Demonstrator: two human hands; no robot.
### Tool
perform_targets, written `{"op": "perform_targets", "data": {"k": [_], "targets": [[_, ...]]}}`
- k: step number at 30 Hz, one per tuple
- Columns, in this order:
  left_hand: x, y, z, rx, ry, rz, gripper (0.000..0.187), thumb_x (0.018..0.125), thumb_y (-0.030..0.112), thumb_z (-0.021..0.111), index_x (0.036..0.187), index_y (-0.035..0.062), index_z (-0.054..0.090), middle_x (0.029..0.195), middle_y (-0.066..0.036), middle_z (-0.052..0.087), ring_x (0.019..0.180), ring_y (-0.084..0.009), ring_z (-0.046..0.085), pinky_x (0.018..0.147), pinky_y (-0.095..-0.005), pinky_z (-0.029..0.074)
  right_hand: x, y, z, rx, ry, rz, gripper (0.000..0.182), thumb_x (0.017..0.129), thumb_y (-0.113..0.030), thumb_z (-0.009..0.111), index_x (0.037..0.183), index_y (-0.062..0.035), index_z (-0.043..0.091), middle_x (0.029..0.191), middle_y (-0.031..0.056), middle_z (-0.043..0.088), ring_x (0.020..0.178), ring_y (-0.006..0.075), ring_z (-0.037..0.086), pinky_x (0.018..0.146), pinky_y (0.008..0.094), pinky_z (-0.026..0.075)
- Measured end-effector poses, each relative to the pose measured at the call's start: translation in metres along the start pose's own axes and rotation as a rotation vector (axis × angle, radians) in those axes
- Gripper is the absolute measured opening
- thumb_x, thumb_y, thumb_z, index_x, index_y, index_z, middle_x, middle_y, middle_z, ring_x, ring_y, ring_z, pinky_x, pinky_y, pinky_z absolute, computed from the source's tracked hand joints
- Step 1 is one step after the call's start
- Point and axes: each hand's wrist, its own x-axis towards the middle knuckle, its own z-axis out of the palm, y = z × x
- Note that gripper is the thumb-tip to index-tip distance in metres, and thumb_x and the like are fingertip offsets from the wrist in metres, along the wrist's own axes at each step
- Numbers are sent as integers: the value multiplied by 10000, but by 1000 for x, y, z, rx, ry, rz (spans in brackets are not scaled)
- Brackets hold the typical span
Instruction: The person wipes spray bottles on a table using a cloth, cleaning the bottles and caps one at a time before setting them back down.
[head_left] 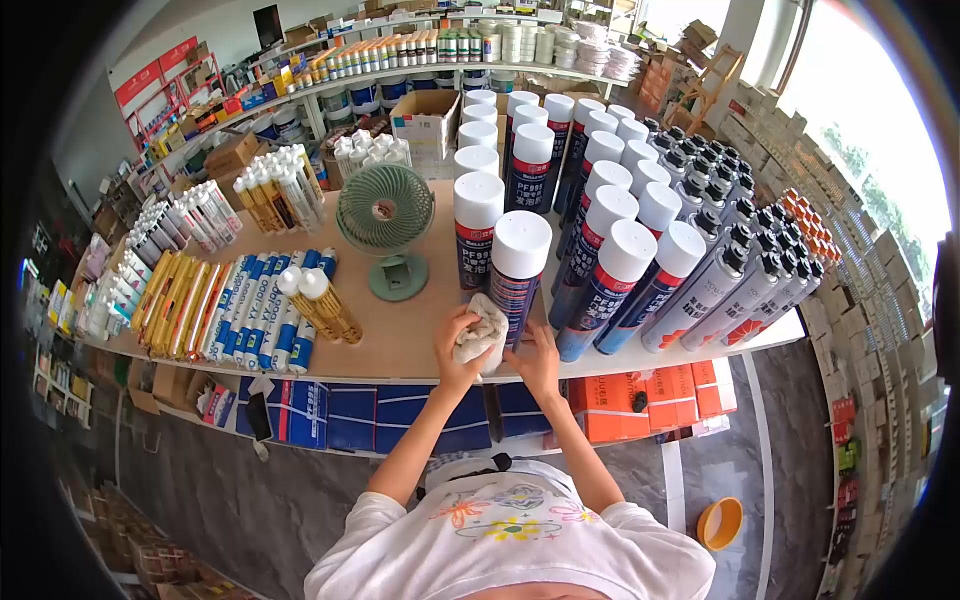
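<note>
A foam spray can (517, 290) with a white cap and dark blue label stands upright near the table's front edge, between my hands. My left hand (456, 345) is closed on a crumpled white cloth (482, 332), which presses against the can's left side. At the can's lower right, my right hand (537, 358) touches its base with bent fingers; its grip there is partly hidden. Directly behind stands another white-capped can (479, 215). Rows of similar cans (600, 290) begin just right of my right hand.
A green fan (386, 215) stands left of the cans. Sealant tubes (262, 310) lie at the left, with two upright cartridges (320, 300) beside them. Grey cans with black tops (700, 295) fill the right. Blue boxes (430, 415) and orange boxes (610, 405) sit below the tabletop.
</note>
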Motion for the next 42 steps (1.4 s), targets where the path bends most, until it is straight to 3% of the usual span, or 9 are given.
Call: {"op": "perform_targets", "data": {"k": [6,9,13,17,22,26,35,39,42], "targets": [[-32,-14,-14,-9,-103,-188,472,642,-35,804,1077,41,636,1145,-114,623,994,-233,637,880,-337,493,16,18,-8,74,-60,-254,745,695,-145,852,1331,20,500,1221,187,578,1117,311,598,955,399,478],[3,20,-11,-27,-84,-127,445,659,-21,802,1070,46,647,1140,-112,623,994,-242,636,885,-340,494,29,29,-4,285,-185,-178,786,705,-173,858,1348,38,460,1254,210,576,1191,283,564,1025,390,439],[60,69,-4,78,-51,173,432,646,20,823,1044,55,659,1134,-117,622,994,-278,624,866,-365,504,38,22,-5,335,-379,30,786,686,-196,879,1307,46,461,1223,200,609,1206,266,562,1053,370,419],[66,71,8,185,-4,348,417,638,76,823,1024,73,665,1131,-112,620,1025,-329,596,844,-421,488,31,15,4,289,-167,-88,698,665,-144,882,1224,4,491,1168,180,635,1107,277,623,960,364,484],[7,13,10,220,-50,170,438,618,51,827,1022,65,659,1124,-128,613,1014,-329,597,845,-417,490,23,12,23,120,7,-29,666,684,-98,835,1216,-1,447,1084,212,621,1036,363,637,853,412,505],[-4,-3,3,179,-60,83,485,581,14,841,1030,64,665,1114,-129,615,980,-311,613,798,-389,517,20,23,34,79,46,-64,679,660,-37,781,1237,38,432,1128,257,509,1078,469,517,909,468,453],[53,51,11,159,-52,304,519,561,10,830,1044,47,644,1139,-144,601,978,-298,614,837,-370,509,6,-11,37,-49,244,-11,666,671,-51,805,1200,57,415,1117,245,467,1081,474,487,921,489,420],[13,14,12,78,-33,112,502,591,-11,809,1058,46,636,1139,-131,601,991,-293,611,857,-373,503,5,-12,36,-42,231,38,666,677,-44,787,1200,80,393,1115,268,450,1084,487,467,921,497,416],[-8,5,8,59,-33,-60,492,610,-21,802,1067,49,634,1129,-120,601,1000,-288,611,877,-367,499,7,6,28,-218,98,-141,723,673,-45,773,1247,109,360,1103,306,437,1085,520,454,936,508,415]]}}
